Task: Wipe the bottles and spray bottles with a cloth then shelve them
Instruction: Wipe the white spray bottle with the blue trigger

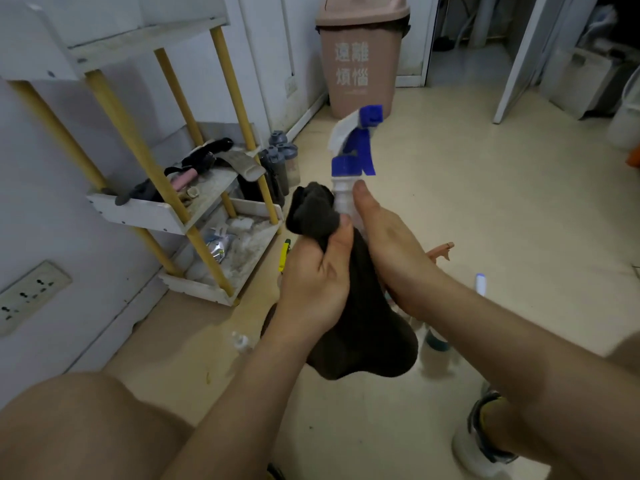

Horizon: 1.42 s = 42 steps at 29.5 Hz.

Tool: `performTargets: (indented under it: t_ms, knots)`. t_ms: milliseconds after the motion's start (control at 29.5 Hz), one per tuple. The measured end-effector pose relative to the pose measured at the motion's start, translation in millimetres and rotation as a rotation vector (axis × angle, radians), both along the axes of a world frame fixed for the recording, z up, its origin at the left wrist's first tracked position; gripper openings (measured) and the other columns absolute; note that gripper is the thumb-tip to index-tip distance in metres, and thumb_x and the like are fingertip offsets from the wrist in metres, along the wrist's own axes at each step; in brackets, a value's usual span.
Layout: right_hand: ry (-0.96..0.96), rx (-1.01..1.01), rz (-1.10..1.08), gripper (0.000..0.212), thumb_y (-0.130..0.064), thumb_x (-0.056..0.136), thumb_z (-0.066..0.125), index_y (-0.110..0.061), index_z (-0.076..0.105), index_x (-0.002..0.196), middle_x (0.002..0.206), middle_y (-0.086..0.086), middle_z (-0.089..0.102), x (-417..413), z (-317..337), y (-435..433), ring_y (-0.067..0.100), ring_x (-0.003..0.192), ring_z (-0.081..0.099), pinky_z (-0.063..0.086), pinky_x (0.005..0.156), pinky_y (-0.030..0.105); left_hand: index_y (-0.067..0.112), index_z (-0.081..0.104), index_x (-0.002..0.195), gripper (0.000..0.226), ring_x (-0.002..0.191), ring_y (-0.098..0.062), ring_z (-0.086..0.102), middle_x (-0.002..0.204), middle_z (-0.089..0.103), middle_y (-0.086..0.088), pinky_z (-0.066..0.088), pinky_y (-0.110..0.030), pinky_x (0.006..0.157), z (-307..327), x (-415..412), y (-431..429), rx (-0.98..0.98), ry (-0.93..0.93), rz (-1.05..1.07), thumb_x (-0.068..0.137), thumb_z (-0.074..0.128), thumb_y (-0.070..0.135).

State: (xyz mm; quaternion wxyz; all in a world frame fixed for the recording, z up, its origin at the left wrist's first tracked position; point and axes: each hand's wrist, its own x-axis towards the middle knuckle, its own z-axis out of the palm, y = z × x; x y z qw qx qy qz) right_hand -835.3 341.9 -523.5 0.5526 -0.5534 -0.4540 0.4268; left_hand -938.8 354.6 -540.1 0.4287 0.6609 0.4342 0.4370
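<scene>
Wiping step under way, I judge. My right hand (388, 244) clamps spray bottle (356, 150) mid-scene; left hand (311, 275) fingers curled round dark cloth (346, 306) against its neck. Next: shelve on rack (166, 216), left.

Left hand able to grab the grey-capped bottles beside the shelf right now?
Probably not as is: the left hand grips the dark cloth against the spray bottle held by the right hand. The grey-capped bottles stand past bare floor, nothing between, so likely reachable once the cloth is let go.
</scene>
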Motion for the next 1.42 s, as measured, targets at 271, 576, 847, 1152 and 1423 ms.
performTargets:
  t_ms: [271,576,847,1152,1423]
  knots:
    - [-0.121,-0.002,0.123,0.040,-0.046,0.102,0.029,-0.018,0.049,0.123,0.108,-0.002,0.061,-2.1,-12.1,-12.5,-0.002,0.092,0.061,0.046,0.071,0.007,0.016,0.066,0.094,0.031,0.094,-0.019,0.069,0.093,0.071,-0.004,0.056,-0.037,0.088,14.9,-6.0,16.6,-0.392,-0.249,-0.039,0.098,0.051,0.043]
    - [0.091,-0.213,0.146,0.019,-0.046,0.095,0.050,-0.032,0.057,0.106,0.087,0.004,0.066,18.6,0.0,-12.6,0.015,0.070,0.065,0.053,0.064,0.030,0.020,0.060,0.087,0.031,0.082,-0.013,0.063,0.085,0.066,0.002,0.053,-0.025,0.084,11.8,-19.3,30.9,-0.451,-0.381,0.152,0.101,0.045,0.043]
    - [0.135,-0.239,0.307,0.033,-0.037,0.090,0.058,-0.008,0.065,0.103,0.085,0.009,0.069,11.4,-5.5,-7.2,0.021,0.076,0.066,0.054,0.076,0.036,0.046,0.049,0.098,0.006,0.096,0.001,0.055,0.105,0.059,0.008,0.046,-0.019,0.087,25.9,-12.3,22.3,0.049,-0.131,-0.023,0.097,0.046,0.051]
    - [-0.043,-0.320,0.502,0.036,-0.039,0.094,0.057,-0.009,0.063,0.113,0.099,0.013,0.067,18.6,0.6,-14.9,0.025,0.088,0.065,0.052,0.086,0.041,0.028,0.055,0.073,0.036,0.065,-0.009,0.057,0.072,0.063,-0.002,0.044,-0.027,0.063,26.9,-13.2,43.4,0.162,0.055,0.080,0.101,0.041,0.046]
    - [-0.073,-0.387,0.525,0.025,-0.036,0.088,0.063,-0.012,0.063,0.093,0.089,0.006,0.062,22.5,-5.8,-9.4,0.020,0.083,0.059,0.046,0.079,0.035,0.020,0.059,0.077,0.036,0.069,-0.010,0.062,0.071,0.064,0.003,0.053,-0.032,0.070,6.2,-18.6,56.6,-0.176,-0.245,0.253,0.100,0.046,0.044]
